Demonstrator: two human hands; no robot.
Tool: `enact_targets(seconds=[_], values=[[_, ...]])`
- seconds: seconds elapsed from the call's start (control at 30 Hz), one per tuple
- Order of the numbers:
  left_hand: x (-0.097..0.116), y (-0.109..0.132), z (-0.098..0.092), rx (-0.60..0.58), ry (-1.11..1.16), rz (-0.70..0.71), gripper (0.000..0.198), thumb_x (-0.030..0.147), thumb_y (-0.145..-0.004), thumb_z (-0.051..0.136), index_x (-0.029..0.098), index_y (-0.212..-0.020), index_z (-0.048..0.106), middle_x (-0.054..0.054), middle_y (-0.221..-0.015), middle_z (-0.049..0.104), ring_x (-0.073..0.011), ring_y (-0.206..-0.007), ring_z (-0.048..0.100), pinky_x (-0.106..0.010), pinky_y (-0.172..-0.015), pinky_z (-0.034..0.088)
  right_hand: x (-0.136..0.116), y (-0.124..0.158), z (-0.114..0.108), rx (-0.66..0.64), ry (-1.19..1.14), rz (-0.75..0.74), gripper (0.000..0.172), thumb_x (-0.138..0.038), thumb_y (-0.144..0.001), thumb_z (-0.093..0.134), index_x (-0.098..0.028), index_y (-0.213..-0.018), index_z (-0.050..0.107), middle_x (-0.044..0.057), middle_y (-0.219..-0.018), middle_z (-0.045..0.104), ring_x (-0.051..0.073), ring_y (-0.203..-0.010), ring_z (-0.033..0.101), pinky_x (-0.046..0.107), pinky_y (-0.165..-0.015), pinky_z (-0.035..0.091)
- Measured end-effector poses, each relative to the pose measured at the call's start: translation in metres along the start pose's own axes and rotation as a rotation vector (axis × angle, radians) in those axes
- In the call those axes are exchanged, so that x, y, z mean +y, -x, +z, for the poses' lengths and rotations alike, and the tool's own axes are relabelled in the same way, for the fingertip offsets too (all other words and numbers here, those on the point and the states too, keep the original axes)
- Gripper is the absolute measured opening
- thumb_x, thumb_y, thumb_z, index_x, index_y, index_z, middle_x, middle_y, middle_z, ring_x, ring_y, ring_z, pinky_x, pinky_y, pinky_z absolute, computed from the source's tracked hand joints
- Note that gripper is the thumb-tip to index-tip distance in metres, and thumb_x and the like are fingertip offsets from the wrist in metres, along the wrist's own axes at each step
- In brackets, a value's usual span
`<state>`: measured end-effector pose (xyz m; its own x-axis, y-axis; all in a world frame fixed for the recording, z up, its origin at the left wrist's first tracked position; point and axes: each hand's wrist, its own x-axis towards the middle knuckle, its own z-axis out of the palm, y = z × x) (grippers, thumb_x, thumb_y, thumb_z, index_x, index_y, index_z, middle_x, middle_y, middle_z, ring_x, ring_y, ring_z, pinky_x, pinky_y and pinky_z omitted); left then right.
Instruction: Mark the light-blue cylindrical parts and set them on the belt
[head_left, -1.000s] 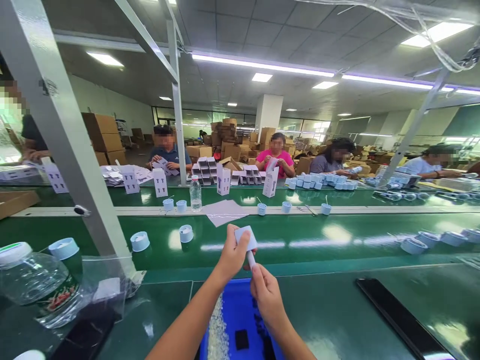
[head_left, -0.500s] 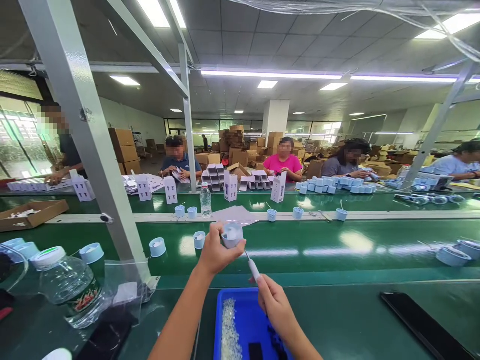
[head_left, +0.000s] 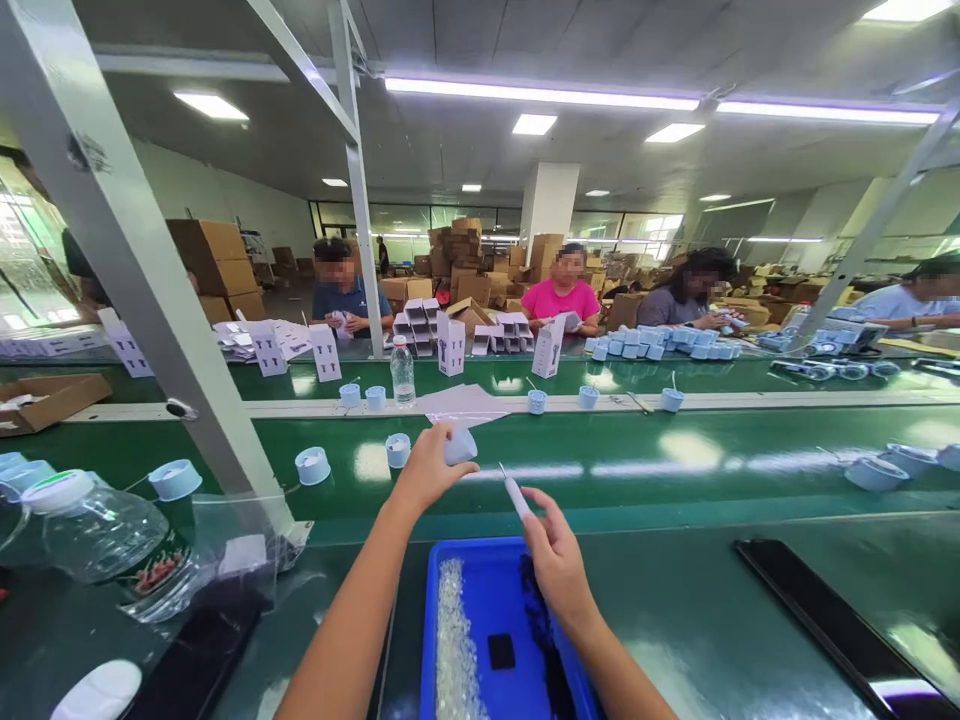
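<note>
The left hand (head_left: 426,470) holds a pale blue plastic cup (head_left: 460,447) tight in its fingers (head_left: 442,436), up over the green bench (head_left: 675,640). The right hand (head_left: 556,565) pinches a white thin-tipped stick (head_left: 516,496) just beside the cup, above a blue tray (head_left: 480,546).

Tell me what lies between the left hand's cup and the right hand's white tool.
Between the cup and tool, only green conveyor belt shows, in the head view.

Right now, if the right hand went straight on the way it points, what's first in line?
Probably the pale blue cup in the left hand. The right hand points up and left along the white pointed tool it holds. The tip aims just right of the cup, and depth is unclear, so it might pass.
</note>
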<state>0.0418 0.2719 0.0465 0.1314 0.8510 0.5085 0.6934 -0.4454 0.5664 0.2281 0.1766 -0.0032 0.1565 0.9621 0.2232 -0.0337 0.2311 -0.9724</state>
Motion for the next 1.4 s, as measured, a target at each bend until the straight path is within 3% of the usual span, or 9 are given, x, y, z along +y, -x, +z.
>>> enact_targets(seconds=[0.1,0.2,0.33,0.4,0.53,0.77,1.03,1.23,1.4], values=[[-0.027,0.002,0.021,-0.110,-0.149,-0.033,0.045,0.021,-0.063,0.073,0.025,-0.105,0.060,-0.007,-0.113,0.045,-0.0273,-0.108,0.047,-0.042,-0.096,0.040,-0.003,0.002,-0.002,0.060,0.052,-0.088,0.029,-0.043,-0.078,0.062,-0.019,-0.090,0.053,-0.007,-0.056,0.041,0.010,-0.049,0.035,0.023,-0.047,0.030],[-0.045,0.010,0.039,-0.258,-0.215,-0.115,0.058,0.010,-0.065,0.065,0.027,-0.121,0.057,-0.011,-0.127,0.042,-0.0314,-0.118,0.042,-0.046,-0.100,0.037,0.000,0.003,0.000,-0.076,0.072,-0.103,0.025,-0.044,-0.081,0.059,-0.020,-0.083,0.052,-0.003,-0.065,0.050,0.012,-0.055,0.044,0.024,-0.052,0.037],[-0.055,0.008,0.042,-0.451,-0.127,-0.119,0.074,0.030,-0.066,0.072,0.027,-0.134,0.045,-0.013,-0.143,0.034,-0.0360,-0.130,0.032,-0.050,-0.105,0.031,0.011,0.003,0.006,-0.318,0.125,-0.076,0.021,-0.041,-0.088,0.051,-0.021,-0.081,0.050,-0.001,-0.068,0.055,0.014,-0.059,0.051,0.026,-0.058,0.042],[-0.060,0.003,0.038,-0.342,-0.069,-0.099,0.058,0.039,-0.077,0.061,0.024,-0.132,0.048,-0.012,-0.142,0.037,-0.0309,-0.133,0.032,-0.046,-0.109,0.027,0.016,0.003,0.008,-0.357,0.165,-0.080,0.018,-0.039,-0.088,0.051,-0.022,-0.081,0.051,-0.001,-0.070,0.058,0.014,-0.063,0.053,0.027,-0.061,0.043],[-0.079,0.000,0.037,0.042,-0.157,-0.230,0.039,0.028,-0.090,0.036,0.014,-0.122,0.053,-0.014,-0.140,0.041,-0.0264,-0.137,0.026,-0.043,-0.113,0.021,0.022,0.004,0.009,-0.375,0.192,-0.049,0.019,-0.040,-0.088,0.050,-0.022,-0.082,0.052,-0.001,-0.071,0.056,0.015,-0.063,0.053,0.027,-0.061,0.043],[-0.092,0.013,0.039,-0.072,-0.290,-0.278,0.034,0.019,-0.081,0.047,0.012,-0.112,0.058,-0.017,-0.132,0.045,-0.0332,-0.130,0.030,-0.048,-0.105,0.035,0.028,0.004,0.007,-0.385,0.197,-0.019,0.020,-0.041,-0.089,0.050,-0.022,-0.087,0.051,-0.001,-0.072,0.055,0.014,-0.064,0.052,0.027,-0.062,0.043],[-0.080,0.005,0.023,-0.120,-0.378,-0.377,0.026,0.024,-0.087,0.041,0.014,-0.073,0.061,-0.016,-0.106,0.054,-0.0318,-0.107,0.046,-0.044,-0.092,0.041,0.013,0.006,0.007,-0.423,0.390,-0.165,0.015,-0.033,-0.085,0.055,-0.021,-0.077,0.051,-0.002,-0.067,0.056,0.013,-0.058,0.049,0.025,-0.057,0.040],[-0.066,-0.001,0.008,-0.202,-0.424,-0.445,0.014,0.028,-0.079,0.055,0.015,-0.075,0.059,-0.015,-0.090,0.058,-0.0338,-0.098,0.053,-0.041,-0.080,0.043,0.010,-0.002,-0.006,-0.025,0.533,-0.360,0.024,-0.026,-0.080,0.054,-0.022,-0.060,0.043,-0.005,-0.052,0.046,0.011,-0.049,0.041,0.024,-0.051,0.034],[-0.067,-0.001,0.007,-0.223,-0.377,-0.521,0.025,0.030,-0.077,0.057,0.016,-0.097,0.051,-0.011,-0.089,0.059,-0.0297,-0.090,0.057,-0.038,-0.074,0.044,0.013,-0.006,-0.011,0.019,0.571,-0.334,0.025,-0.023,-0.076,0.053,-0.023,-0.057,0.038,-0.007,-0.049,0.037,0.009,-0.046,0.034,0.024,-0.048,0.030]])
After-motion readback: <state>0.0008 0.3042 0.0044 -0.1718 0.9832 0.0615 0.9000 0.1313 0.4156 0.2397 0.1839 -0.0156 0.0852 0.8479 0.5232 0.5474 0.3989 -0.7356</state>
